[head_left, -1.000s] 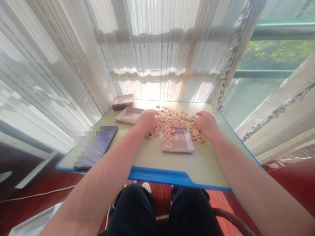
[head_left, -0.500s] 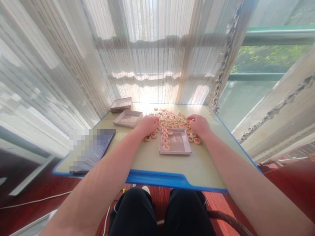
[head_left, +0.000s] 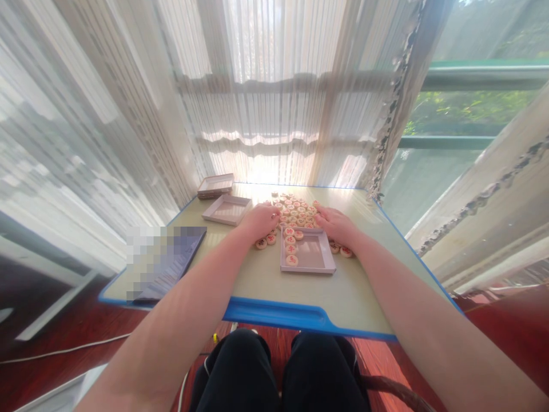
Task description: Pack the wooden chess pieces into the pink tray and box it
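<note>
On the table, a shallow box sits just nearer the body than both hands. The right hand has come inward over the last second, palm down, fingers reaching left; the left hand looks loosely curled. Whether either grips anything, I cannot tell. Between them, the round pieces now have a narrower gap.

Table open at the near side; walled tray stands before the pieces
</note>
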{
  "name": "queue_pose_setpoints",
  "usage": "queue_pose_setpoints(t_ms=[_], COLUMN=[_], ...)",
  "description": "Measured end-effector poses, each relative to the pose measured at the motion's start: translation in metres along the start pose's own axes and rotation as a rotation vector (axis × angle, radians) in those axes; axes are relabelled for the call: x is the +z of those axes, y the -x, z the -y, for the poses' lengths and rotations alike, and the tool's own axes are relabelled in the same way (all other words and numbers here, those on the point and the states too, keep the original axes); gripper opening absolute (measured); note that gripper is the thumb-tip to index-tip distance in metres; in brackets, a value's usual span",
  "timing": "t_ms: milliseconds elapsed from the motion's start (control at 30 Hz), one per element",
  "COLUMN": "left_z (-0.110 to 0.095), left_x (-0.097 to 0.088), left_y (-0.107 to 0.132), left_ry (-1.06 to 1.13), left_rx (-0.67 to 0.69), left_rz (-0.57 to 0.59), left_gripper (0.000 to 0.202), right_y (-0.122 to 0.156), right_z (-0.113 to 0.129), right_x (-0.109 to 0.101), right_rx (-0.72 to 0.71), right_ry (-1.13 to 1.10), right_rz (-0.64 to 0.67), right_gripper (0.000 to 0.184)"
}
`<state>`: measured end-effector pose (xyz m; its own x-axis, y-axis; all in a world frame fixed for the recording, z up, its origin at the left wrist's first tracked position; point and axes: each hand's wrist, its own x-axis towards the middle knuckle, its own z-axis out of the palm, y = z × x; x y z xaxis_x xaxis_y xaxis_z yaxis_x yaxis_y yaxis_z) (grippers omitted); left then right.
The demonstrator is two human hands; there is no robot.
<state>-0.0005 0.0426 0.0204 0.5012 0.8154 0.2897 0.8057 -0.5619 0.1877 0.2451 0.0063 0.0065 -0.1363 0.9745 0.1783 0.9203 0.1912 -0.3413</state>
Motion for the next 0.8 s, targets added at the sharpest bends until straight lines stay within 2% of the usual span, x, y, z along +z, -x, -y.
queue_pose_setpoints(t_ms=[333,533,633,800], left_z=[0.002,0.005,0.004,0.001], left_x=[0.004,0.005,0.005,0.006], left_y=[-0.003,-0.002,-0.001,-0.001], left_ry=[0.014,0.019,0.016,0.013], left_rx=[-0.019,-0.003,-0.006,-0.022], left_rz=[0.002,-0.009,-0.007,-0.036], left_gripper=[0.030,0.030,0.031,0.035], right_y=[-0.007,-0.005,-0.005,-0.006], right_z=[0.012,0.005,0.000,0.002], right_x=[0.005,-0.001,-0.004,-0.002], right_rx=[0.002,0.037,0.118,0.132], right_ry=[0.075,0.061,0.037,0.147], right_rz=[0.080,-0.084,-0.160,-0.079], right_gripper=[0.058,0.048,0.055,0.042])
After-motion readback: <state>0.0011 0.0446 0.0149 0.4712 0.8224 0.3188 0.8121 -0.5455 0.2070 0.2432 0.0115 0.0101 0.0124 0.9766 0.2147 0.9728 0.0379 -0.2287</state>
